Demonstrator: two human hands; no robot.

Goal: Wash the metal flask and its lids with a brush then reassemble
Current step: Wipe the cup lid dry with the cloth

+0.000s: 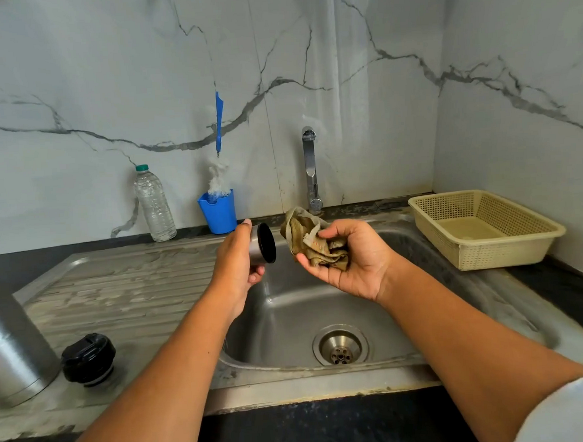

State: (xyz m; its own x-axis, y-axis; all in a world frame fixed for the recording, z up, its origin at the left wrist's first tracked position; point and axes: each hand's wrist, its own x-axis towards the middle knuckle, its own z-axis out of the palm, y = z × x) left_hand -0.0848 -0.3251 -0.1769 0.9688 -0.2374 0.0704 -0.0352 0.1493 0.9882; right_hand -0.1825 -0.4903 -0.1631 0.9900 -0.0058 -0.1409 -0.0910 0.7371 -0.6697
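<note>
Head view: metal lid [262, 243] beside crumpled cloth [305, 227]

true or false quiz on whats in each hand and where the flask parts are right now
1. The left hand holds the metal cup lid over the sink. True.
2. The right hand holds the brush. False: it holds a crumpled cloth; the brush stands in the blue cup by the wall.
3. The black stopper sits on the drainboard beside the flask. True.
4. The plastic bottle lies on its side. False: it stands upright, left of the blue cup.
</note>
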